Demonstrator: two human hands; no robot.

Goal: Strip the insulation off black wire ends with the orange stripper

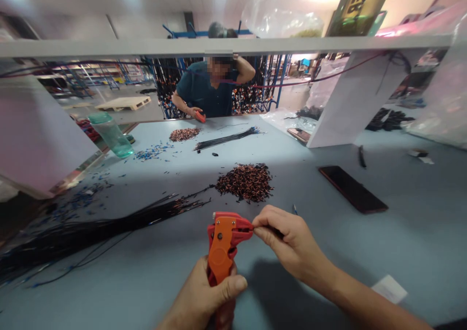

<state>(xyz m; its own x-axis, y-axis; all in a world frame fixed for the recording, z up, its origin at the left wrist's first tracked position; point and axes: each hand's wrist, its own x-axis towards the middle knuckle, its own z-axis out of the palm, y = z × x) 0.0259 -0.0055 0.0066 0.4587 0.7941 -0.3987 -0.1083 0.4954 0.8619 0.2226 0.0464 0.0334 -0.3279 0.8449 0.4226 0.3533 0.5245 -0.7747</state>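
Note:
An orange and red wire stripper (222, 247) stands upright in my left hand (215, 291), whose fingers wrap round its handles. Its red jaws point right. At the jaw tip, my right hand (288, 240) is closed in a pinch; what its fingers hold is hidden or too small to name. Beyond the tool lies a pile of short black and copper-coloured wire pieces (245, 183). A long bundle of black wires (120, 225) stretches over the grey-blue table (156, 291) on the left, its copper-tipped ends toward the pile.
A phone (353, 189) lies at right, a white paper (389, 289) nearer. Farther off are blue bits (153, 151), a green bottle (111, 134), a second wire bundle (228, 137) and another scrap pile (184, 134). A person (209, 94) holds a red tool across the table. A shelf (182, 46) spans above.

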